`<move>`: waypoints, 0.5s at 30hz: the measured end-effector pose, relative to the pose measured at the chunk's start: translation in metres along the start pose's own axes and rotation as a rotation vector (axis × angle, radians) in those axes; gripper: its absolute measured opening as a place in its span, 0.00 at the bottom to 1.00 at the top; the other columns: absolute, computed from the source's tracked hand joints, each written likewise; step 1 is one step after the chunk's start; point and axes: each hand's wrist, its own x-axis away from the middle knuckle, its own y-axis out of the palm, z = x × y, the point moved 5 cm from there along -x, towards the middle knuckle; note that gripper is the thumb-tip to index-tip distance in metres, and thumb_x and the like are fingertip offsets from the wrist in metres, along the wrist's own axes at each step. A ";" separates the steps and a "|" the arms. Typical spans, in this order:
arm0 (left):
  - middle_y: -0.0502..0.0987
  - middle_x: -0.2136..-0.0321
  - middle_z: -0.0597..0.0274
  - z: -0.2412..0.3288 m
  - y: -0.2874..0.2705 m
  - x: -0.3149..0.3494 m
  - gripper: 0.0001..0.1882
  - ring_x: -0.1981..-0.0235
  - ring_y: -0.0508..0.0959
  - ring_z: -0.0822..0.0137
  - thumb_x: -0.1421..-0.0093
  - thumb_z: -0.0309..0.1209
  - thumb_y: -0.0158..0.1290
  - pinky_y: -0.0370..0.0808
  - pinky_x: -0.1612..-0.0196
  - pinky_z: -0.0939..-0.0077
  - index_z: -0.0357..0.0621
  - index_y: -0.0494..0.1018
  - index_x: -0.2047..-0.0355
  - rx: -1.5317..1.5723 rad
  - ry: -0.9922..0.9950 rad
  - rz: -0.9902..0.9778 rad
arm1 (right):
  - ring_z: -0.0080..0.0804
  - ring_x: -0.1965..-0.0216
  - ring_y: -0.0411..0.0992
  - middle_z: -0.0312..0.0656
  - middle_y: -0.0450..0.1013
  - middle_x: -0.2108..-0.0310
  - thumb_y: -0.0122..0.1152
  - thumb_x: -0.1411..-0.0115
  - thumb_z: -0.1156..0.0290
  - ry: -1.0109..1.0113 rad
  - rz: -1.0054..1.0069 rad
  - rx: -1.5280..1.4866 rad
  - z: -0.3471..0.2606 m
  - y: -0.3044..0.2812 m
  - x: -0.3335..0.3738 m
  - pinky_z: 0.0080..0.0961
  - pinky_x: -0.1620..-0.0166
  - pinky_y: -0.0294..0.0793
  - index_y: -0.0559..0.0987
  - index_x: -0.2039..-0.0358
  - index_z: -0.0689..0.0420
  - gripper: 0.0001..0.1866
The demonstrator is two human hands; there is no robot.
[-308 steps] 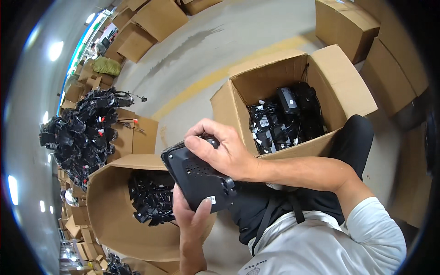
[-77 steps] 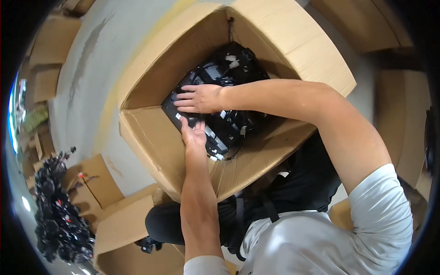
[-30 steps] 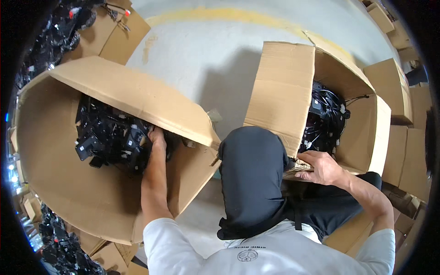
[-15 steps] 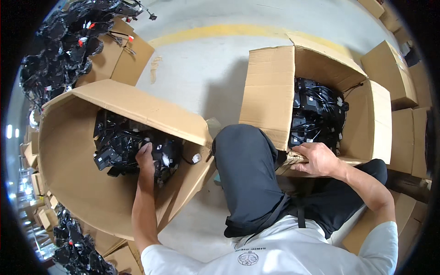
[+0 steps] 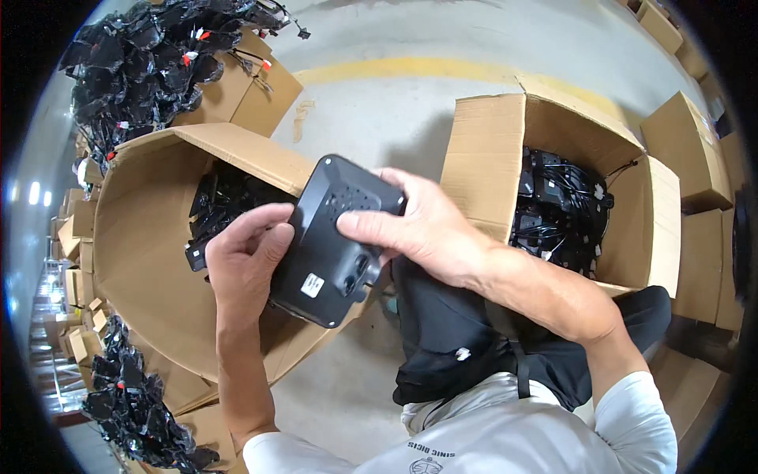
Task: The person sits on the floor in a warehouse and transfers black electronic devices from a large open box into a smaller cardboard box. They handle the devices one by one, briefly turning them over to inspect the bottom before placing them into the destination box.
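Note:
Between my hands, above the gap between the two cartons, is a flat black plastic device (image 5: 316,261) with rounded corners, a cluster of small holes, a white label and short round fittings at one edge. My right hand (image 5: 403,225) grips its right side, thumb across the face and fingers behind. My left hand (image 5: 257,245) has its thumb and fingers closed at the left edge; part of that grip is hidden. A small white connector (image 5: 463,354) shows against my dark trousers. Similar black devices with cables (image 5: 225,197) lie in the left carton (image 5: 150,292), below my left hand.
On the right stands an open carton (image 5: 482,150) packed with black devices and cables (image 5: 559,209). Black wrapped parts (image 5: 134,71) are heaped at the upper left, with another heap (image 5: 130,403) at the lower left. Closed cartons (image 5: 687,150) line the right side.
My left hand has come up out of the left carton, and a black device is now between my hands. My right hand has left the right carton's edge and gripped the device.

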 end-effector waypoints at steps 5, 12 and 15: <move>0.81 0.77 0.60 -0.128 -0.025 -0.027 0.16 0.78 0.81 0.71 0.30 0.38 0.55 0.75 0.76 0.82 0.37 0.79 0.66 0.217 -0.291 0.175 | 0.28 0.62 0.80 0.44 0.79 0.60 0.75 0.45 0.63 -0.210 0.453 0.070 -0.020 -0.077 0.031 0.25 0.58 0.82 0.70 0.41 0.69 0.37; 0.82 0.55 0.42 -0.414 0.023 -0.040 0.26 0.53 0.81 0.40 0.39 0.46 0.61 0.78 0.49 0.49 0.39 0.77 0.48 -0.811 -0.622 0.083 | 0.23 0.61 0.79 0.39 0.79 0.59 0.64 0.36 0.59 -0.264 0.868 -0.029 -0.010 -0.162 0.086 0.22 0.57 0.81 0.72 0.43 0.63 0.27; 0.80 0.52 0.43 -0.469 0.027 -0.053 0.28 0.52 0.81 0.42 0.39 0.44 0.61 0.79 0.49 0.51 0.39 0.74 0.45 -0.571 -0.635 0.076 | 0.22 0.62 0.79 0.39 0.78 0.59 0.63 0.36 0.59 -0.218 0.856 -0.013 0.005 -0.163 0.094 0.21 0.58 0.82 0.72 0.43 0.63 0.26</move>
